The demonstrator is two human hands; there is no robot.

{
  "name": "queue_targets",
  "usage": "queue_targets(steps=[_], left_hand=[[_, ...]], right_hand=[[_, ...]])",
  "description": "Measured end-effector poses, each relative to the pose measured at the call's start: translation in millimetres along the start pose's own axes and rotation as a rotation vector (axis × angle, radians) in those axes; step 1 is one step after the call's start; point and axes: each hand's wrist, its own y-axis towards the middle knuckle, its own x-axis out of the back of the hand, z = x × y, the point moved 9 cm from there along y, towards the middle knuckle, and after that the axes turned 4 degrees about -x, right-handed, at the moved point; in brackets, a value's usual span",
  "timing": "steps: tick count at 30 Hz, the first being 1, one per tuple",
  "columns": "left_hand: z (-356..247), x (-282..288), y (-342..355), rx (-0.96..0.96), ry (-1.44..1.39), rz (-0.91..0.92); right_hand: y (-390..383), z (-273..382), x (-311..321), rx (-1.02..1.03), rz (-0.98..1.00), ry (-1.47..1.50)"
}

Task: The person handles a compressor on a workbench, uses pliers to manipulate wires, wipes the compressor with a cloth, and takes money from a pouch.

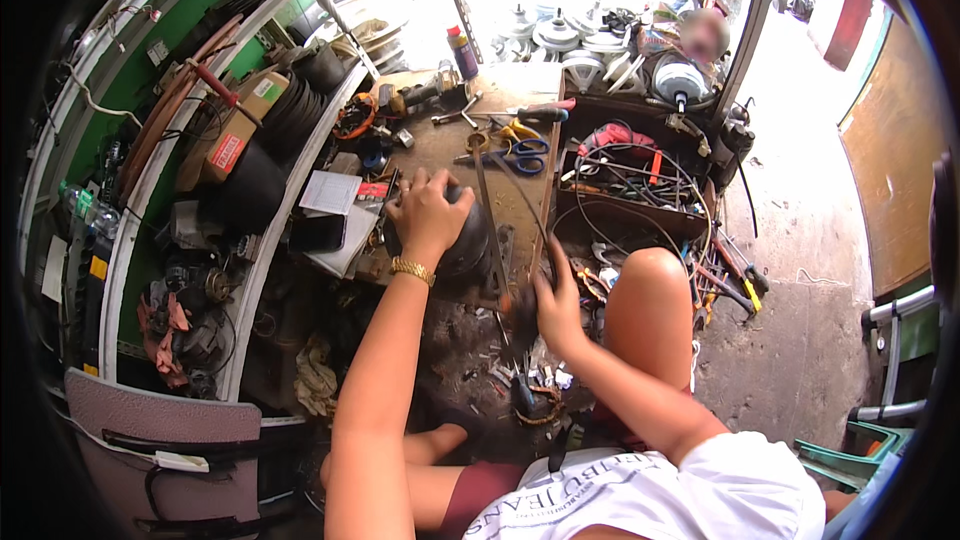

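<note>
My left hand (432, 212), with a gold bracelet at its wrist, presses down over a black round housing (466, 252) at the near edge of the wooden workbench (525, 205). Its fingers curve over the top and hide part of it. My right hand (560, 300) is closed round the dark handle end of a hacksaw (491, 220), whose long thin bars reach away over the bench beside the housing. The grip itself is partly hidden. Beyond the saw's far end lie blue-handled scissors (527, 157) and a yellow-handled tool (522, 130).
Left of the housing are a dark phone (318, 233) and a white notepad (331, 192). An open toolbox (630, 215) with a red power tool (615, 135) stands right of the bench. Shelves (285, 200) line the left; hand tools and scraps litter the floor.
</note>
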Motion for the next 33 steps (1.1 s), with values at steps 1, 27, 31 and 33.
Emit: queue_targets(steps=[1,27,31,33], left_hand=[[-2.8,-3.6,0.2,0.001,-0.01,0.037],[-16.6,-7.6,6.1,-0.031,0.042,0.029],[-4.3,-3.4,3.7,0.0,0.019,0.036],[-5.0,-1.9,1.2,0.013,0.037,0.04]], right_hand=[[-32.2,8.9,11.3,-0.053,0.025,0.029],[28.9,7.4,-2.7,-0.024,-0.073,0.079],[60.9,-14.1,-15.0,0.0,-0.019,0.047],[0.4,-7.8,6.5,-0.078,0.062,-0.003]])
